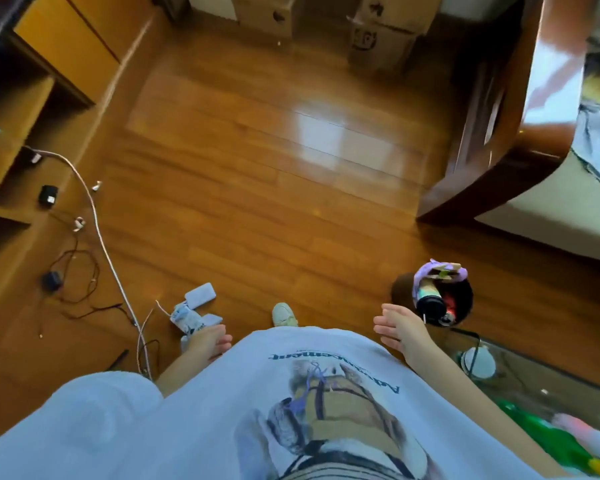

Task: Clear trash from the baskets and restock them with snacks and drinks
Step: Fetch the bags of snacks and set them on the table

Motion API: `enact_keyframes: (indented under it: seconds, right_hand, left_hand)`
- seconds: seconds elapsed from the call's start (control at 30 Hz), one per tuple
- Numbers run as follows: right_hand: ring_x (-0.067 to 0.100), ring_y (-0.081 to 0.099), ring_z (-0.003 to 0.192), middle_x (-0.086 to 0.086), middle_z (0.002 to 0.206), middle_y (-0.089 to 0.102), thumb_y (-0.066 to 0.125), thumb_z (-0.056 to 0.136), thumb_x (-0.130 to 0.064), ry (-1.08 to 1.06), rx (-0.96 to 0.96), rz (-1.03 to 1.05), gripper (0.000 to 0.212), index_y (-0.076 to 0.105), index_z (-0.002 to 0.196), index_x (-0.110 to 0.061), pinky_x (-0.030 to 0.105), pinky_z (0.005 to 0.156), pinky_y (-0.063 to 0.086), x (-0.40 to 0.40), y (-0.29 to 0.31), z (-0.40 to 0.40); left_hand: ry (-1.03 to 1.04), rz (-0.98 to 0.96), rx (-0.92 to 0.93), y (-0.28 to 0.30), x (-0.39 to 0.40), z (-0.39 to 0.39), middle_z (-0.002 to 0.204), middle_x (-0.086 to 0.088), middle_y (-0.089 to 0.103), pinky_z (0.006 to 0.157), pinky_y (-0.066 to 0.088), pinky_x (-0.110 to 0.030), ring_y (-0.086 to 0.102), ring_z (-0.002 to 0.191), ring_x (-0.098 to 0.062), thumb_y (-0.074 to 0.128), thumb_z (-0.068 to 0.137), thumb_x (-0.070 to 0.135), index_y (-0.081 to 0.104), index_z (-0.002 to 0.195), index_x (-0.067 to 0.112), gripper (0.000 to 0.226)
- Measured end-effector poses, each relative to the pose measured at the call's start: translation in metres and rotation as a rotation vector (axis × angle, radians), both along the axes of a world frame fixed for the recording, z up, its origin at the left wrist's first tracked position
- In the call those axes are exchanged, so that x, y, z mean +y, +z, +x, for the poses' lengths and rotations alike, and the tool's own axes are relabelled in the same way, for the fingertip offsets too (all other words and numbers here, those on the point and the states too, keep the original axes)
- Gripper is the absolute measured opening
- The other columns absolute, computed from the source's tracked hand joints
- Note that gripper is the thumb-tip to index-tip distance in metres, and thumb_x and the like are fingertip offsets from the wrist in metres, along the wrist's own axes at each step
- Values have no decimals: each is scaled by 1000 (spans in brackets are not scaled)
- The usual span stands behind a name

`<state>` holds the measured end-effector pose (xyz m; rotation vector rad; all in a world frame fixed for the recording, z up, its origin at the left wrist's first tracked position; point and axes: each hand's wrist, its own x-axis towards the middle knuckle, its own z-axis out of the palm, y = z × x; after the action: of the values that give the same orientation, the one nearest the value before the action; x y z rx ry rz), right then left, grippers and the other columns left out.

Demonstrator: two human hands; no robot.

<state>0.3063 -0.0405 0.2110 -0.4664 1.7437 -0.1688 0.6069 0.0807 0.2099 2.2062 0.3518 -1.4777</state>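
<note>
both hands empty: left hand point(207, 344) loosely curled, right hand point(400, 329) spread.

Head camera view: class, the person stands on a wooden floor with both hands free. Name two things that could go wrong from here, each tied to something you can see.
1. Trip hazard: the cables and the white power banks lie loose on the floor, close to the shoe.
2. Spill hazard: the black bin is stuffed above its rim with wrappers, and the open right hand is close beside it; a careless knock could scatter trash.

The left hand also holds nothing.
</note>
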Motion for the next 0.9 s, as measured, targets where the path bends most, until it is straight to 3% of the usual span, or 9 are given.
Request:
enact_keyframes:
  seconds: [0.07,0.13,0.2,0.3,0.4,0.57,0.67,0.8,0.9]
  right_hand:
    - [24,60,90,11,101,62,47,95,-18,18,5,12,27,53,121,-12,26,65,49,-12,0,28]
    - [23,60,88,9,98,61,47,95,-18,35,18,34,27,52,121,-11,27,65,48,-21,1,50]
    - [23,60,84,9,95,61,47,95,-17,50,36,45,27,52,121,-11,28,63,48,-30,2,67]
    - [28,60,91,18,112,60,47,95,-14,75,99,73,30,51,124,-8,28,65,50,-48,3,88]
    - [34,59,109,21,124,57,46,95,-12,108,144,101,33,48,128,-6,36,89,48,-72,2,107]
    - [47,50,115,33,136,43,42,92,2,208,113,95,41,39,133,5,47,103,38,-130,-4,145]
    - [27,50,65,34,136,42,41,93,-1,268,83,116,42,38,135,4,38,73,47,-177,-12,184]
    - [17,47,58,13,81,56,43,93,-4,437,94,105,38,44,130,3,26,53,40,-257,-22,253]
    - [14,52,51,6,69,53,45,94,-8,520,100,71,30,51,122,0,23,50,41,-316,-21,322]
  left_hand:
    - [50,0,-7,-3,-13,27,121,-28,55,65,41,-25,50,68,-20,45,96,6,47,127,-11,36]
    - [91,-7,-4,-3,-31,50,126,-23,56,80,47,-29,58,89,-26,45,97,9,49,126,-8,35]
    - [86,-27,4,1,-54,69,130,-19,56,78,48,-30,56,103,-27,46,97,13,52,125,-4,33]
    - [21,-87,-11,5,-85,94,127,-16,60,76,49,-29,58,104,-24,49,96,15,54,125,4,32]
    - [-38,-180,-10,3,-109,114,119,-11,62,80,49,-30,60,106,-23,49,96,18,54,125,11,30]
    - [43,-194,8,-5,-136,149,87,5,63,61,47,-22,61,81,-10,50,96,21,58,117,18,23]
    - [146,-181,25,-8,-148,178,93,0,65,62,47,-23,60,80,-13,48,97,19,57,119,15,25]
    - [281,-128,-27,-3,-170,223,106,-11,62,65,43,-24,58,80,-16,46,97,14,54,125,10,29]
    - [355,-126,-55,5,-189,256,111,-14,61,73,44,-28,58,82,-18,44,98,12,51,128,6,31]
